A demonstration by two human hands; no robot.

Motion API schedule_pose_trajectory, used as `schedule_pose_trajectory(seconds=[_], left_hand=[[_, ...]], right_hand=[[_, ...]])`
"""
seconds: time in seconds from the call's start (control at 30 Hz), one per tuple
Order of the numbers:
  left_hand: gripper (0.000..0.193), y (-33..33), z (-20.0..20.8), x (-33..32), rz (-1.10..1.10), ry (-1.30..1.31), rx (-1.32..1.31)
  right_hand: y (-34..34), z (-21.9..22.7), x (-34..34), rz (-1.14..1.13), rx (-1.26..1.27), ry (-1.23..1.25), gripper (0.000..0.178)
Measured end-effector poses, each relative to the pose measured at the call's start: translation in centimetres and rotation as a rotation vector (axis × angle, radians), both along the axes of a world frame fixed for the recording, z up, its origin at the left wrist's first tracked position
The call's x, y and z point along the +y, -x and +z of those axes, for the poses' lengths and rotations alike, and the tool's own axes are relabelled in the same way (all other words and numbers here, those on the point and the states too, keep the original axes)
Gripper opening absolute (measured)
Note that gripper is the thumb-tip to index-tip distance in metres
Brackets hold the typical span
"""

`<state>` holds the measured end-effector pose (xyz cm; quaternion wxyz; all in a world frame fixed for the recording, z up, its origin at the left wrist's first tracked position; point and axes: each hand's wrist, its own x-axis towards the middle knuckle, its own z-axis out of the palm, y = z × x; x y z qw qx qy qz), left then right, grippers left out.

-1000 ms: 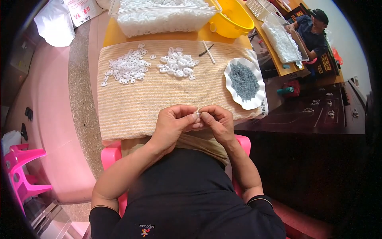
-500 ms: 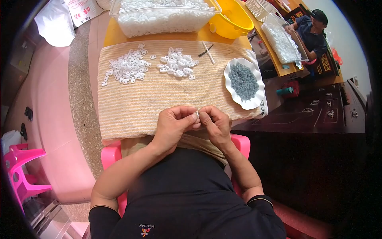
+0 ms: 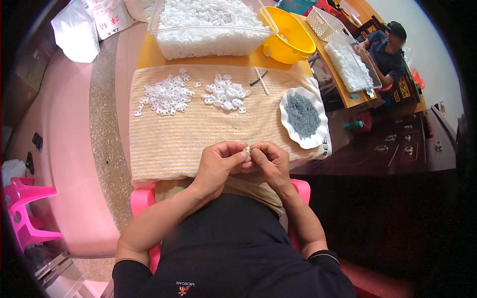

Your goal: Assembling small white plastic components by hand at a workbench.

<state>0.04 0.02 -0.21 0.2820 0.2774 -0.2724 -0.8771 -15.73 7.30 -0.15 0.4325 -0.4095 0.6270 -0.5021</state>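
Note:
My left hand (image 3: 218, 163) and my right hand (image 3: 271, 162) meet over the near edge of the towel-covered table. Between their fingertips they pinch a small white plastic piece (image 3: 247, 149), mostly covered by the fingers. Farther off on the striped towel (image 3: 184, 139) lie two piles: a left pile of small white plastic pieces with holes (image 3: 168, 95) and a right pile of rounded white pieces (image 3: 226, 93). To the right, a white wavy-rimmed plate (image 3: 319, 137) holds many thin grey-blue pieces (image 3: 303, 115). A white stick (image 3: 262, 81) lies across a dark stick (image 3: 257, 80) beyond it.
A clear bin (image 3: 213, 44) full of white pieces stands at the table's far side, beside a yellow basin (image 3: 293, 42). Another person (image 3: 390, 52) sits at a second table with a filled bin (image 3: 348, 64). A pink stool (image 3: 27, 208) stands on the left.
The table and its contents sit slightly lower in the picture, as the view has shifted. Both hands keep the same pinch on the small white piece.

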Motion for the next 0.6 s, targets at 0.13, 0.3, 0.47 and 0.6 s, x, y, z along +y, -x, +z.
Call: schedule_pose_trajectory(seconds=[0.13,0.3,0.47,0.6], left_hand=[[0.018,-0.3,0.2,-0.5,0.028,-0.036,-0.022],[0.018,-0.3,0.9,-0.8,0.131,-0.041,-0.037],[0.019,-0.4,0.4,-0.9,0.129,-0.051,-0.012],[0.019,-0.5,0.4,-1.1,0.134,-0.061,0.004]], right_hand=[[0.8,0.8,-0.9,0.001,-0.058,0.036,0.018],[1.8,2.2,-4.5,-0.001,0.218,0.048,0.013],[2.8,1.0,-8.6,0.06,0.679,0.286,0.015],[2.1,1.6,-10.5,0.111,0.944,0.321,0.02]])
